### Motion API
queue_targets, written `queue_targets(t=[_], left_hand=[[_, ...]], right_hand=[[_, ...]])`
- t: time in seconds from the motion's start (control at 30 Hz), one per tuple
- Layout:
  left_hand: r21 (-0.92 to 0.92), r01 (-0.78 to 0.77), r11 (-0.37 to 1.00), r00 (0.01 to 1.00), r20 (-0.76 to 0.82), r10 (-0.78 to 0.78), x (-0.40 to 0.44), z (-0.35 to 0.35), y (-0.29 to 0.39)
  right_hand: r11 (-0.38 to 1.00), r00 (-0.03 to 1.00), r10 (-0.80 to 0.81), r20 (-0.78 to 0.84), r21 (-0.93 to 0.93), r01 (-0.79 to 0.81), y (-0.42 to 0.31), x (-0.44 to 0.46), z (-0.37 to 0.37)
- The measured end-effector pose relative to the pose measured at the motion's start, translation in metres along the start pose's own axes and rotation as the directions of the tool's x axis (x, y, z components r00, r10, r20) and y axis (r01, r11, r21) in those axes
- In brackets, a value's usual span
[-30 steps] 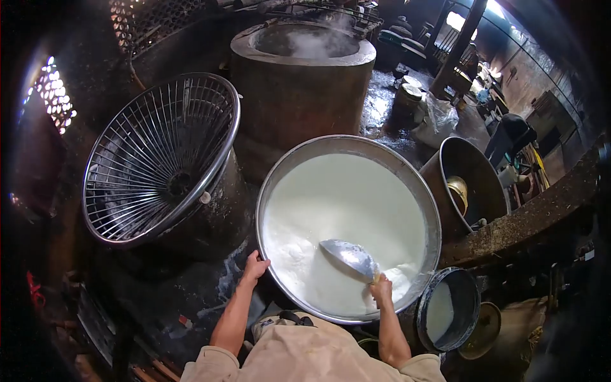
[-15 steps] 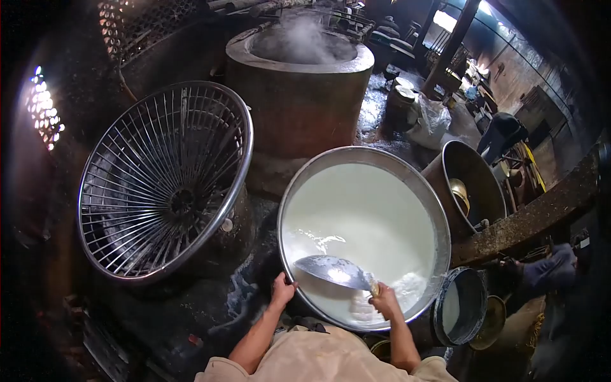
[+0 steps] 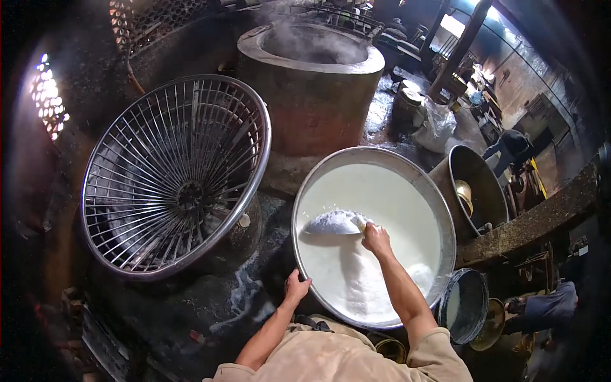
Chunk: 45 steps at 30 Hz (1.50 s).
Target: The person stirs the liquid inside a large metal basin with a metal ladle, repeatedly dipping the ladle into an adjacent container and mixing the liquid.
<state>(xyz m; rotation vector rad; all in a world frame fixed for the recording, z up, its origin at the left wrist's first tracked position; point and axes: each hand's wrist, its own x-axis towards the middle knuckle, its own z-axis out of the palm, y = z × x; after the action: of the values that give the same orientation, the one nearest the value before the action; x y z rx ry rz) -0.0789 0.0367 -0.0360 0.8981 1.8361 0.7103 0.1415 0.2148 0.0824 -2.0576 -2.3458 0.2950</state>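
Note:
A wide round metal vat (image 3: pixel 447 219) holds white liquid (image 3: pixel 382 191) with foam near its lower side. My right hand (image 3: pixel 377 240) is closed round the handle of a large metal scoop (image 3: pixel 331 223), raised above the liquid at the vat's left part. White stuff lies along the scoop's blade. My left hand (image 3: pixel 297 286) grips the vat's lower-left rim, fingers wrapped over the edge.
A large wire basket (image 3: pixel 191 191) tilts at the left. Behind stands a steaming round stove (image 3: pixel 312 95). A deep metal drum (image 3: pixel 480 184) and a dark bucket (image 3: pixel 468 305) flank the vat's right. Two other people (image 3: pixel 512 149) (image 3: pixel 547 309) show at the right.
My right hand has moved up and away from me, lifting the scoop out of the liquid. My left hand stays on the rim. More of a person shows at lower right.

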Motion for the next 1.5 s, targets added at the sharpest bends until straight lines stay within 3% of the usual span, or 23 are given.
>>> queue_targets(t=[0.1,0.2,0.5,0.53,0.6,0.63,0.8,0.9,1.07,1.13,1.2,1.27,1.33,1.4,1.43,1.5], left_hand=[[-0.076,-0.067,0.995,0.997,-0.045,0.064,-0.005,-0.001,0.003],[-0.074,-0.032,0.997,0.999,-0.006,0.032,-0.003,-0.002,0.004],[-0.057,-0.008,0.998,0.999,-0.033,0.006,0.002,0.002,-0.005],[-0.189,-0.135,0.973,0.989,-0.081,0.122,0.007,0.009,-0.012],[-0.216,-0.127,0.968,0.99,-0.087,0.111,0.005,0.012,-0.014],[-0.132,-0.034,0.991,0.998,-0.064,0.025,0.002,0.007,-0.009],[-0.174,-0.076,0.982,0.988,-0.142,0.052,-0.015,0.009,0.008],[-0.225,-0.102,0.969,0.983,-0.173,0.063,-0.022,0.015,0.014],[-0.173,-0.122,0.977,0.958,-0.277,0.07,-0.021,0.024,0.012],[-0.189,-0.125,0.974,0.952,-0.3,0.064,-0.028,0.027,0.021],[-0.108,-0.055,0.993,0.942,-0.336,0.016,-0.033,0.027,0.028],[-0.095,-0.029,0.995,0.94,-0.342,-0.005,-0.031,0.03,0.027],[-0.138,-0.066,0.988,0.925,-0.38,0.009,-0.03,0.032,0.025],[-0.144,-0.067,0.987,0.918,-0.396,0.004,-0.029,0.033,0.022],[-0.139,-0.05,0.989,0.929,-0.37,-0.005,-0.024,0.032,0.015],[-0.138,-0.036,0.99,0.937,-0.35,-0.015,-0.024,0.03,0.019]], right_hand=[[0.999,0.996,0.041,0.076,-0.018,-0.04,0.024,-0.013,0.025],[0.994,0.981,0.106,0.161,-0.01,-0.106,0.047,-0.035,0.031],[0.979,0.959,0.202,0.2,-0.014,-0.203,0.136,-0.116,0.049],[0.978,0.958,0.205,0.201,-0.011,-0.207,0.148,-0.123,0.051],[0.962,0.931,0.265,0.25,0.003,-0.275,0.174,-0.139,0.054],[0.958,0.927,0.279,0.249,-0.005,-0.287,0.186,-0.148,0.054],[0.963,0.939,0.267,0.215,-0.036,-0.265,0.244,-0.188,0.022],[0.984,0.95,0.175,0.258,-0.085,-0.159,0.273,-0.206,-0.023],[0.979,0.961,0.202,0.192,-0.067,-0.192,0.315,-0.21,-0.091],[0.984,0.979,0.176,0.101,0.023,-0.179,0.338,-0.201,-0.102],[0.983,0.985,0.169,0.03,0.068,-0.171,0.353,-0.19,-0.102],[0.964,0.947,0.26,-0.187,0.112,-0.242,0.363,-0.168,-0.082],[0.95,0.937,0.282,-0.206,0.199,-0.242,0.357,-0.146,-0.061],[0.878,0.856,0.472,-0.212,0.206,-0.433,0.347,-0.124,-0.043],[0.88,0.857,0.467,-0.216,0.205,-0.428,0.352,-0.115,-0.031],[0.963,0.945,0.263,-0.193,0.113,-0.245,0.371,-0.104,0.007]])
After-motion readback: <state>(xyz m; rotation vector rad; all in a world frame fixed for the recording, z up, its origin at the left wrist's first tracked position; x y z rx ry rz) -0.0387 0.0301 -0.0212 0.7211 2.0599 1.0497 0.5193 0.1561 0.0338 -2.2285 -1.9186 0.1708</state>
